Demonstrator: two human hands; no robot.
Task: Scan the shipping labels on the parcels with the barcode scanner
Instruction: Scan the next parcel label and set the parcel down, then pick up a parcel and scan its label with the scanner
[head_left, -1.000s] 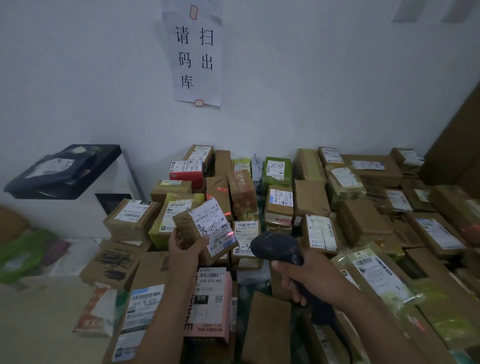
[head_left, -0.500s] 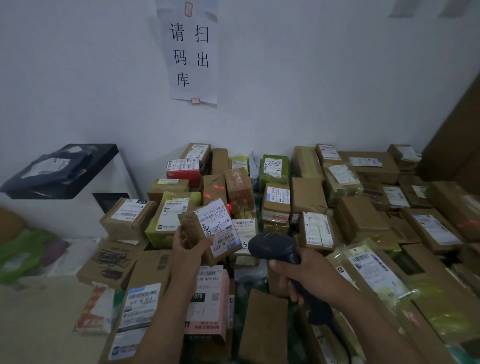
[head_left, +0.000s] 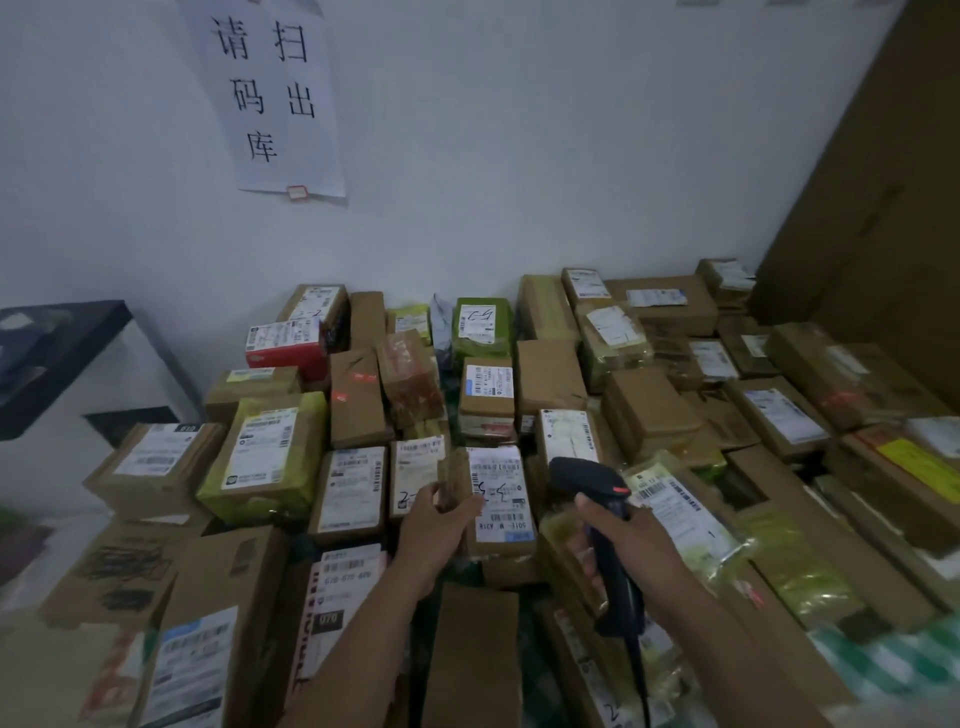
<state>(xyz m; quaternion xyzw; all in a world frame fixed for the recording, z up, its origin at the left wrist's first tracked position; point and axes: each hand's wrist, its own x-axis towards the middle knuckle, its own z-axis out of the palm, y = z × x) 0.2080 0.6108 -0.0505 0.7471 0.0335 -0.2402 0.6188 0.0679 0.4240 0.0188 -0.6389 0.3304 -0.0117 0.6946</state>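
Observation:
My left hand (head_left: 435, 525) grips the left edge of a small brown parcel (head_left: 457, 480), its white shipping label (head_left: 500, 493) turned up toward me. The parcel sits low among the pile of other labelled cardboard parcels (head_left: 358, 493). My right hand (head_left: 626, 540) holds the black barcode scanner (head_left: 584, 480) by its handle, just right of the parcel. The scanner's head points away and left, level with the label. No red scan line shows on the label.
Parcels cover the whole surface to the wall. A paper sign (head_left: 270, 93) hangs on the white wall. A black-and-white cabinet (head_left: 67, 364) stands at left, a tall cardboard sheet (head_left: 883, 208) at right. The scanner cable (head_left: 641, 686) runs down toward me.
My left hand has brought the small parcel down and to the right, now flatter with its label upright, next to the scanner. The red scan light seen a second ago is gone.

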